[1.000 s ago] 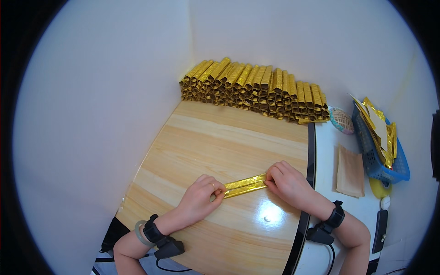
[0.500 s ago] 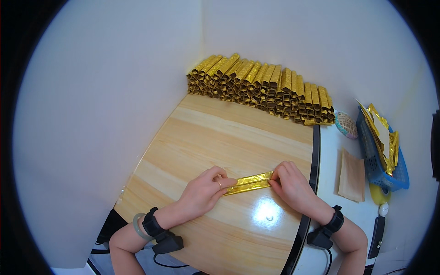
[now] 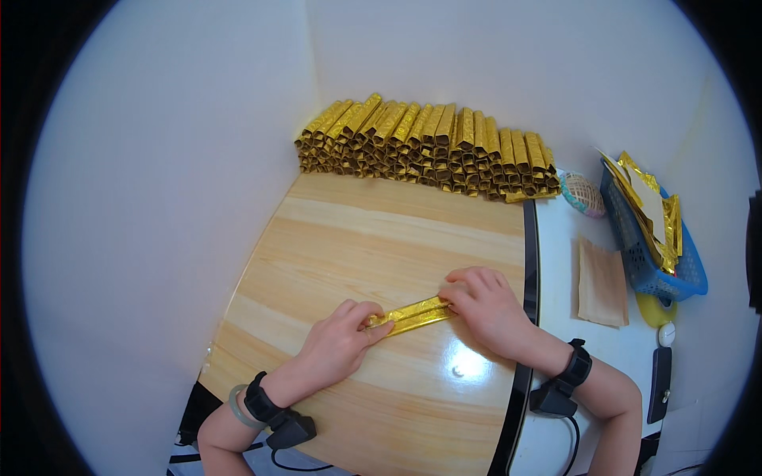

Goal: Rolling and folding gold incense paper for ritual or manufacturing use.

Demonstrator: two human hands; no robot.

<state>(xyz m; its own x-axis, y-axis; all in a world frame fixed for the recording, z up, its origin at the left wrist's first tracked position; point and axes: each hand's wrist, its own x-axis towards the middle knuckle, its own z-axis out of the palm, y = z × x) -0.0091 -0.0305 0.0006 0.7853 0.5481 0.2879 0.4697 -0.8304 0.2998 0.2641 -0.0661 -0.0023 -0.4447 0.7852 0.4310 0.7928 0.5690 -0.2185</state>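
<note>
A long strip of folded gold foil paper (image 3: 410, 316) lies slantwise low over the wooden tabletop (image 3: 373, 238), with a crease or seam along its length. My left hand (image 3: 337, 341) grips its left end, the thumb on the near side and the fingers curled at the far side. At its right end my right hand (image 3: 488, 309) pinches the foil between thumb and fingers. Both ends of the strip are partly covered by my fingers. Farther back, many hollow gold foil tubes (image 3: 436, 127) are stacked in a long pile against the wall, most with open ends toward me.
On the white surface at the right stand a blue plastic basket (image 3: 683, 278) with gold foil sheets (image 3: 635, 178), a small woven basket (image 3: 583, 194), brown paper sheets (image 3: 603, 285) and a yellow tape roll (image 3: 655, 311). A dark edge strip (image 3: 530, 262) borders the wooden top. Walls enclose the left and back.
The view has shifted a little, so the pile and basket sit farther left and the basket higher. Both hands keep hold of the foil strip, with the fingers slightly repositioned.
</note>
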